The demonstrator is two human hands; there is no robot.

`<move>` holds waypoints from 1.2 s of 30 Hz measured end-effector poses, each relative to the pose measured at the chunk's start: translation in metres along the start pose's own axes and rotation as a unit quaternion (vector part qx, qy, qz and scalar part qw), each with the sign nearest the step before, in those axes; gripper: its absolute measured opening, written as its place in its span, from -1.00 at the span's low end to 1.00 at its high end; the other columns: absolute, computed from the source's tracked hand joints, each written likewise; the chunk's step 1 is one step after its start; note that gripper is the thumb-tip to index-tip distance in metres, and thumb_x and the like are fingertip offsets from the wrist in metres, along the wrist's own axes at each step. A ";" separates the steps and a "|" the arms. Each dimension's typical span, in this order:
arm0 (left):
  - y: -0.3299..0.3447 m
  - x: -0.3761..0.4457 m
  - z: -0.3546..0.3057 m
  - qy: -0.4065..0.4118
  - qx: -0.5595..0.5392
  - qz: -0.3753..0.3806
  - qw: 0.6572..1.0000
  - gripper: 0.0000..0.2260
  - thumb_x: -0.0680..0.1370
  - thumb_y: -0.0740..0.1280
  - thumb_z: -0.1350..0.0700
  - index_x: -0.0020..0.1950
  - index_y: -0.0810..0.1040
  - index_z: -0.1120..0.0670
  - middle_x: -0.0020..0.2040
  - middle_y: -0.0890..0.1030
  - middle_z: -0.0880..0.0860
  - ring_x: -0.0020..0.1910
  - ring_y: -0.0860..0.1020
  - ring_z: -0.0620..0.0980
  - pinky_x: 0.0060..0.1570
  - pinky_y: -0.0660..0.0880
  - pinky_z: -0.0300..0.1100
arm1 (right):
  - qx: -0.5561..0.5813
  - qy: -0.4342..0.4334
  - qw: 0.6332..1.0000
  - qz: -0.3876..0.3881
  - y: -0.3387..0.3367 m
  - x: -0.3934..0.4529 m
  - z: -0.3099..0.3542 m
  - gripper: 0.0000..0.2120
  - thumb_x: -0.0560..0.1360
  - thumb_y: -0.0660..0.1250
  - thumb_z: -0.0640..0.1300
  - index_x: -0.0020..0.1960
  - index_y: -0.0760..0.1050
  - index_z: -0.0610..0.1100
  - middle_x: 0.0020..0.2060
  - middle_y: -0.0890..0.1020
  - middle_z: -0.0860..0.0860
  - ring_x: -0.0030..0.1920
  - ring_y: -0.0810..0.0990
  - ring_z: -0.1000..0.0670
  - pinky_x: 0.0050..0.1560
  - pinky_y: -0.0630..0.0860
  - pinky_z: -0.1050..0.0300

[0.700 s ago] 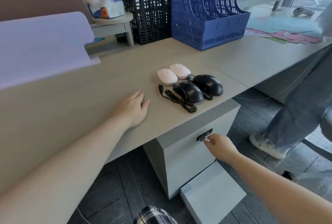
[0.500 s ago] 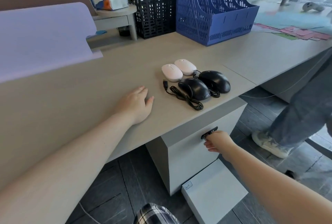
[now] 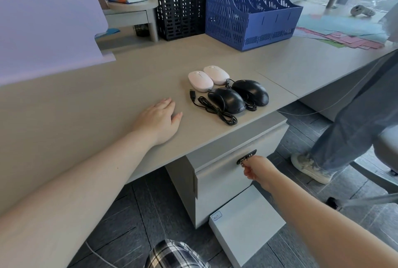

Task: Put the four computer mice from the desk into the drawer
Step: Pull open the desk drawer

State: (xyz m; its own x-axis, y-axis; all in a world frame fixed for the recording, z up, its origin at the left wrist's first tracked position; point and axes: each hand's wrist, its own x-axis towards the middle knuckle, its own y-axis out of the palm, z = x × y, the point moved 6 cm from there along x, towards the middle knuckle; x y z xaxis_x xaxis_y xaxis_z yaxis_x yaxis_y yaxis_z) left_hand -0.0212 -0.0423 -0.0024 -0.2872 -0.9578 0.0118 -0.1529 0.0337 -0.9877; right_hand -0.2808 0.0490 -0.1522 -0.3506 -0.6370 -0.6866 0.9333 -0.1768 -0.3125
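Two white mice [image 3: 200,80] [image 3: 216,74] and two black wired mice [image 3: 226,100] [image 3: 251,92] lie together near the front edge of the grey desk [image 3: 120,95], their cables [image 3: 213,111] coiled beside them. My left hand [image 3: 159,120] rests flat on the desk, left of the mice. Below the desk edge, my right hand [image 3: 257,169] has its fingers closed on the dark handle [image 3: 246,157] of the grey drawer [image 3: 217,183], which stands pulled out a little.
A blue file rack [image 3: 252,7] and a black one [image 3: 178,3] stand at the back of the desk. A grey box [image 3: 247,222] lies on the floor under the drawer. Another person's leg and shoe [image 3: 310,166] stand to the right, by a chair base.
My right hand reached up to the drawer handle and closed on it, and the drawer front has come out slightly. My left hand stayed flat on the desk.
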 end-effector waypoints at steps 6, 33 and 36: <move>-0.001 0.001 0.008 -0.006 0.005 -0.006 1.000 -0.49 0.64 0.00 -0.07 0.52 0.16 0.18 0.57 0.14 0.11 0.55 0.10 0.02 0.50 0.04 -0.08 | -0.313 -0.180 0.919 -0.159 -0.040 -0.032 0.003 -0.48 0.45 0.41 0.01 0.31 0.35 -0.16 0.26 0.44 -0.14 0.29 0.39 -0.17 0.24 0.44 -0.04; 0.002 -0.050 -0.009 0.014 -0.036 -0.007 0.999 -0.51 0.65 0.03 -0.04 0.52 0.18 0.16 0.56 0.15 0.08 0.54 0.11 0.01 0.52 0.04 -0.06 | -0.571 -0.275 0.768 -0.086 -0.079 -0.086 -0.015 -0.74 0.40 0.10 -0.22 -0.21 0.58 -0.13 -0.25 0.63 -0.02 -0.11 0.61 -0.14 -0.14 0.60 0.06; 0.007 -0.053 -0.032 0.048 -0.051 -0.014 0.997 -0.53 0.65 0.03 -0.01 0.50 0.21 0.19 0.55 0.18 0.11 0.54 0.14 0.03 0.52 0.05 -0.07 | -0.575 -0.250 0.772 -0.101 -0.094 -0.095 -0.028 -0.81 0.37 0.13 -0.24 -0.38 0.41 -0.09 -0.40 0.47 0.02 -0.23 0.50 -0.12 -0.28 0.47 0.15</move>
State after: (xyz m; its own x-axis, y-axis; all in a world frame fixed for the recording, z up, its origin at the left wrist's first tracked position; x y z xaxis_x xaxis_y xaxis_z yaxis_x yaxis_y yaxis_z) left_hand -0.0376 0.0183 -0.0046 -0.3700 -0.9272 0.0580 -0.2566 0.0420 -0.9656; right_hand -0.3375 0.1465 -0.0760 -0.1376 -0.9446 -0.2979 0.0763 0.2897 -0.9541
